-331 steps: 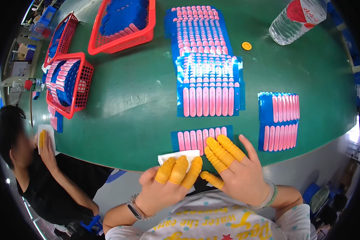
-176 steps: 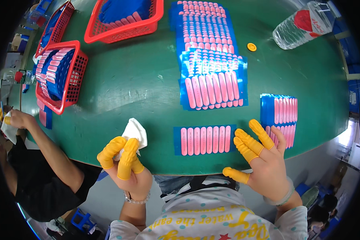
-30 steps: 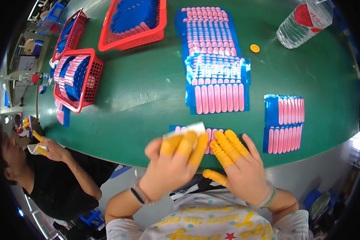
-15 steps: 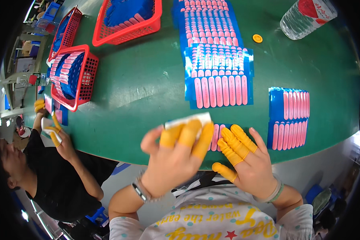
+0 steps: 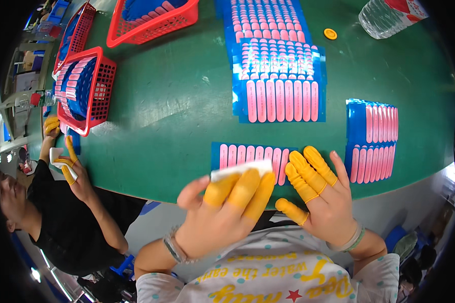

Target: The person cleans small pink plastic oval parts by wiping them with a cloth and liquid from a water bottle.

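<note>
Left hand (image 5: 222, 212) pinches a white cloth (image 5: 240, 168) against the blue card of pink strips (image 5: 253, 156) at the table (image 5: 177, 116) edge, while right hand (image 5: 321, 194) lies flat, unclenched, steadying the card.

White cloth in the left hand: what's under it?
The white cloth lies on a blue sheet of pink strips by the table edge. The left hand hides the strips' lower ends; the right hand covers its right corner.

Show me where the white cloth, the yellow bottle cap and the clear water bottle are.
white cloth (image 5: 240, 168), head view, on its top edge above the left hand's fingertips.
yellow bottle cap (image 5: 330, 34), head view, on its centre.
clear water bottle (image 5: 384, 20), head view, on its clear body.
</note>
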A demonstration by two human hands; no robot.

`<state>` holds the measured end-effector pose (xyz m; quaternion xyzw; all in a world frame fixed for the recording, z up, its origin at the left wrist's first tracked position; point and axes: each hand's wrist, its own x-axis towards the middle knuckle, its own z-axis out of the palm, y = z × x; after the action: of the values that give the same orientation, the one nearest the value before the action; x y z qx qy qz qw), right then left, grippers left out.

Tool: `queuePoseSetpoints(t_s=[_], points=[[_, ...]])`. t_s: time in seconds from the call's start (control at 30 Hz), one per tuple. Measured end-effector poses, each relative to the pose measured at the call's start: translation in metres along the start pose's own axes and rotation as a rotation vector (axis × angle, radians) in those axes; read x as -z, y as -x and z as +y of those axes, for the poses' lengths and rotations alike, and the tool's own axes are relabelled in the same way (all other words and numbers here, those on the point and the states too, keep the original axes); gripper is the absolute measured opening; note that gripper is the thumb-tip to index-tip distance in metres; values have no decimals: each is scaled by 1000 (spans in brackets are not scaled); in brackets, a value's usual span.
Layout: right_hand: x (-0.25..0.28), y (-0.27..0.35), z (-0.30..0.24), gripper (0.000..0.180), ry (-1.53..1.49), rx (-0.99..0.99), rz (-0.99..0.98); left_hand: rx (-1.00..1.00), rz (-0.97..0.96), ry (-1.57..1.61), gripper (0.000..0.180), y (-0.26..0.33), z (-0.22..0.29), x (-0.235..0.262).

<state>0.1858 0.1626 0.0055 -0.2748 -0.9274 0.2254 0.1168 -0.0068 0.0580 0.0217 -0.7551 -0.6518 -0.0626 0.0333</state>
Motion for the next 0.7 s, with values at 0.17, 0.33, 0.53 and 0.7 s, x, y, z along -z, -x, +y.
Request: queuePoseSetpoints(t_s=[0.17, 0.33, 0.53, 0.7], points=[[1, 1, -5, 52, 38, -30, -12, -16, 131, -93, 32, -31, -12, -21], [3, 0, -5, 53, 23, -50, -46, -170, 43, -141, 32, 9, 0, -4], [9, 0, 5, 50, -75, -27, -27, -70, -4, 32, 32, 14, 4, 2], [6, 4, 4, 45, 20, -13, -18, -99, -9, 3, 35, 0, 0, 5]])
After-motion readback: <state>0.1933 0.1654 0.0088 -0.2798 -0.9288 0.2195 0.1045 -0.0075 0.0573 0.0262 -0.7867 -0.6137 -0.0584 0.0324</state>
